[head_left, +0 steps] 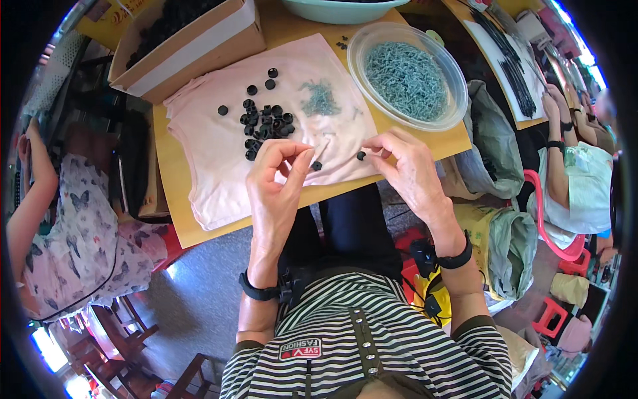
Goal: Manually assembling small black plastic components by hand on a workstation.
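Observation:
My left hand (278,174) is closed in a pinch over the near part of a pink cloth (219,179). What sits between its thumb and forefinger is too small to make out. Just beside these fingertips is a small black cap-like part (317,165); I cannot tell whether they touch it. Between the thumb and fingers of my right hand (411,166) is another small black round part (361,155). Farther off on the cloth lie a cluster of black round parts (266,126) and a small heap of thin blue-green pieces (320,98).
A clear plastic tub (355,66) of blue-green pieces stands at the back right of the wooden table (174,199). At the back left is a cardboard box (193,50) of black parts. Sacks (495,146) stand to the right. Other people sit on both sides.

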Tool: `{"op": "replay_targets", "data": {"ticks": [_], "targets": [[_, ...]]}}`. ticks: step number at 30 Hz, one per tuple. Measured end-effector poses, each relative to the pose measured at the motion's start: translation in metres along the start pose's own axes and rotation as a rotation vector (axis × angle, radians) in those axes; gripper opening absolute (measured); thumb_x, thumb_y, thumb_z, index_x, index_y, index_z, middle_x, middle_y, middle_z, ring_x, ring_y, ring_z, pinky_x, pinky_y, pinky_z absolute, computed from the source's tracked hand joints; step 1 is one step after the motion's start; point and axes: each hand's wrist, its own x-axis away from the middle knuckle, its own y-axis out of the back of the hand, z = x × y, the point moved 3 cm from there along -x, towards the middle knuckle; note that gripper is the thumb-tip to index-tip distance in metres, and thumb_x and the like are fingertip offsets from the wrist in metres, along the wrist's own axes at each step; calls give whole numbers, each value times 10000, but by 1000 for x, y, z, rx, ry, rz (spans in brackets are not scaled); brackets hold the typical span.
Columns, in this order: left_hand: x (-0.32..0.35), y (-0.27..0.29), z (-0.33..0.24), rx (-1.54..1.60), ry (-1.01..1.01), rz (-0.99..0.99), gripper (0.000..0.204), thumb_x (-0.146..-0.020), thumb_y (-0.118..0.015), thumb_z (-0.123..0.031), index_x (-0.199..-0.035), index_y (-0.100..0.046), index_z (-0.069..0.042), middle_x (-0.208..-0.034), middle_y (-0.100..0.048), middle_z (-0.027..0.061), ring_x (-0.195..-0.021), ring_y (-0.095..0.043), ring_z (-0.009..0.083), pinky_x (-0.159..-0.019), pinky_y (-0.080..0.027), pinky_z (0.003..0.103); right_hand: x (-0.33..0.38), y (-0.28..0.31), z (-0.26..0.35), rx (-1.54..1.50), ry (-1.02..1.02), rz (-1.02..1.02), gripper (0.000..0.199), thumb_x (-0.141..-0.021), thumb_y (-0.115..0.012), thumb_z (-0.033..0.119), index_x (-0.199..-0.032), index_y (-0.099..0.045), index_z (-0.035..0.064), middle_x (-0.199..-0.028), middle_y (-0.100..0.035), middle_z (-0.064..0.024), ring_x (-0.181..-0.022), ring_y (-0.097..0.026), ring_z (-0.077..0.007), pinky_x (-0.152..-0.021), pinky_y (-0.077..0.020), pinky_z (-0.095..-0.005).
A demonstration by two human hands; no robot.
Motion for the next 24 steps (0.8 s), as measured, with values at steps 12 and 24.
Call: {"op": "replay_targets", "data": {"ticks": [12,24], "targets": [[25,-14,-8,40,48,128,61,-821,-655,-47,-850,-632,1,-826,-585,34,-631,-481,70,-561,-393,203,1,-6,-2,-225,-35,21,176,-792,-663,33,-961,-625,2,-834,-621,-74,-680,-605,-146,-613,-485,-256],[13,-18,-39,352,103,141,92,-837,-657,-74,-873,-627,5,-827,-559,18,-663,-471,52,-607,-394,190,2,-2,7,-1506,-428,373,272,-874,-622,133,-1097,-598,-22,-902,-653,-80,-781,-613,-90,-556,-492,-193]]}}
